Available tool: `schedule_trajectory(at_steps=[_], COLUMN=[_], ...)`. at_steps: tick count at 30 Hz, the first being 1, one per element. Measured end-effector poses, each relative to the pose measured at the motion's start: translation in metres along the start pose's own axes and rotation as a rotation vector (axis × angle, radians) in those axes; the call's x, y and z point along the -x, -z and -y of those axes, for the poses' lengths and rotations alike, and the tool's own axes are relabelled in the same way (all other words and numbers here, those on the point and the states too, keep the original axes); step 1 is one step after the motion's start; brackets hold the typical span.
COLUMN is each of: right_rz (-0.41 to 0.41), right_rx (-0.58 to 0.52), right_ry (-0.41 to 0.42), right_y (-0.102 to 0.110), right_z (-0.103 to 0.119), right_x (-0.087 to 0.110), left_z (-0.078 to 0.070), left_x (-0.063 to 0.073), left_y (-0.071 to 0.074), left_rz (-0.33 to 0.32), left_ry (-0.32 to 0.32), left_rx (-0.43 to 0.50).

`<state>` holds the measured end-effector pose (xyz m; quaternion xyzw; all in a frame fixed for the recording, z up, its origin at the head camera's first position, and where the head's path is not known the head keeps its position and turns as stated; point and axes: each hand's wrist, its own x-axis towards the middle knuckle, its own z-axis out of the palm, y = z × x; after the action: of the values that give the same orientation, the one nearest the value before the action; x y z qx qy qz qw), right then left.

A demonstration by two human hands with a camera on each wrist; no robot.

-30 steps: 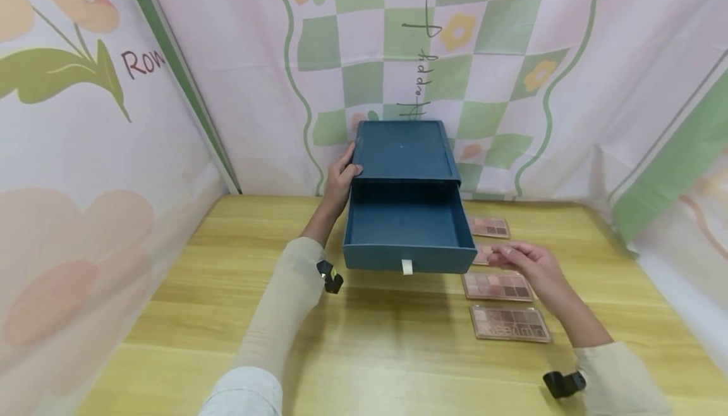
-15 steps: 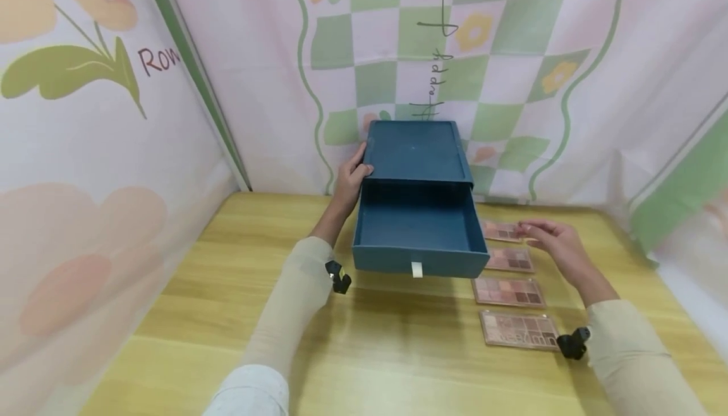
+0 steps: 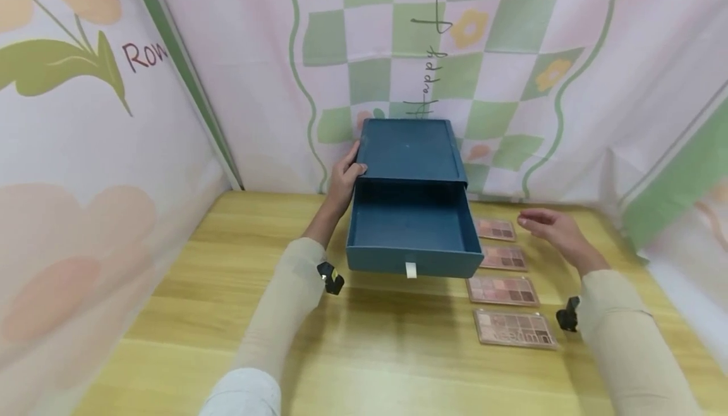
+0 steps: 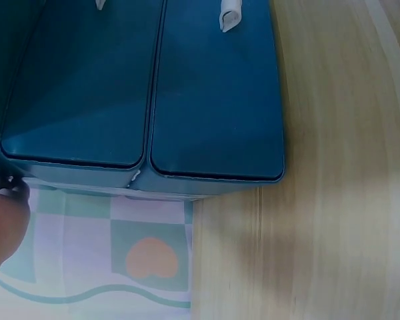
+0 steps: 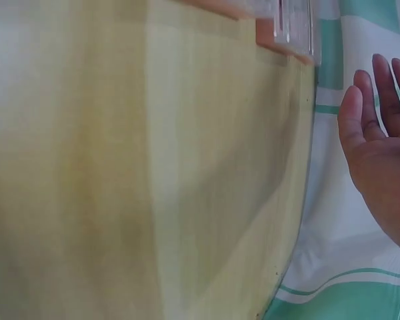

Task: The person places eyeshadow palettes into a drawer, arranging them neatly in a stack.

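Head: left hand [image 3: 342, 183] touches side of blue drawer unit [image 3: 406, 150], grip unclear; four eyeshadow palettes [image 3: 503, 291] left of empty right hand [image 3: 556, 235]. Left wrist: closed drawers [image 4: 217, 100] near left hand. Right wrist: fingers [image 5: 387, 97] extended. Risk: pressing pulled-out drawer [image 3: 381, 260] could tip unit.

A table [image 3: 409, 359] carries four palettes [image 3: 514, 329] and, apparently, a blue drawer unit [image 3: 411, 150].

Lt wood tbl [image 3: 392, 353], grn/wht chk backdrop [image 3: 421, 43], floral drape [image 3: 91, 138] L
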<state>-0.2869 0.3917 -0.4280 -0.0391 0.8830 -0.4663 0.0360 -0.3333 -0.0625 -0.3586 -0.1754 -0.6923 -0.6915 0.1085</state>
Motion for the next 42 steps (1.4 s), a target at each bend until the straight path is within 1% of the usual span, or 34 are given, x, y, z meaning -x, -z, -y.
schedule_trajectory(at_steps=[2,7,9,13,16,20,24,27,29,32,37,42], right_rz=[0.003,0.007,0.007,0.053,0.108,0.151,0.174,0.167,0.163,0.179,0.220,0.195], right_rx=[0.046,0.080,0.117,0.180,0.163,0.139,0.147,0.179,0.194,0.216,0.215,0.240], right_ry=[-0.009,-0.016,-0.025,-0.022,0.004,0.016,-0.011,-0.013,-0.003,0.010,-0.008,0.027], right_y=[0.000,-0.004,-0.006,-0.009,-0.011,-0.016,-0.021,-0.024,-0.027,-0.028,-0.027,-0.027], right_z=[-0.001,-0.004,-0.005,-0.006,-0.007,-0.014,-0.022,-0.024,-0.023,-0.021,-0.021,-0.022], right_x=[-0.004,-0.011,-0.011,-0.012,-0.014,-0.018,-0.021,-0.023,-0.025,-0.026,-0.026,-0.025], left_z=[0.001,0.000,-0.001,-0.002,-0.002,-0.001,0.000,-0.001,-0.001,0.000,0.002,0.003], left_x=[0.000,0.001,0.002,0.004,0.006,0.009,0.013,0.015,0.015,0.017,0.019,0.017], left_y=[0.000,-0.003,-0.003,-0.005,-0.005,-0.006,-0.007,-0.007,-0.007,-0.005,-0.005,-0.005], left_rz=[-0.005,-0.006,-0.002,-0.001,-0.009,-0.015,-0.006,-0.003,-0.013,-0.023,-0.032,-0.028], left_ry=[-0.003,-0.003,0.000,0.008,0.009,0.010,0.019,0.021,0.019,0.025,0.027,0.014], left_rx=[0.002,0.027,0.034,0.039,0.035,0.020,-0.002,-0.008,-0.008,-0.005,-0.001,0.011])
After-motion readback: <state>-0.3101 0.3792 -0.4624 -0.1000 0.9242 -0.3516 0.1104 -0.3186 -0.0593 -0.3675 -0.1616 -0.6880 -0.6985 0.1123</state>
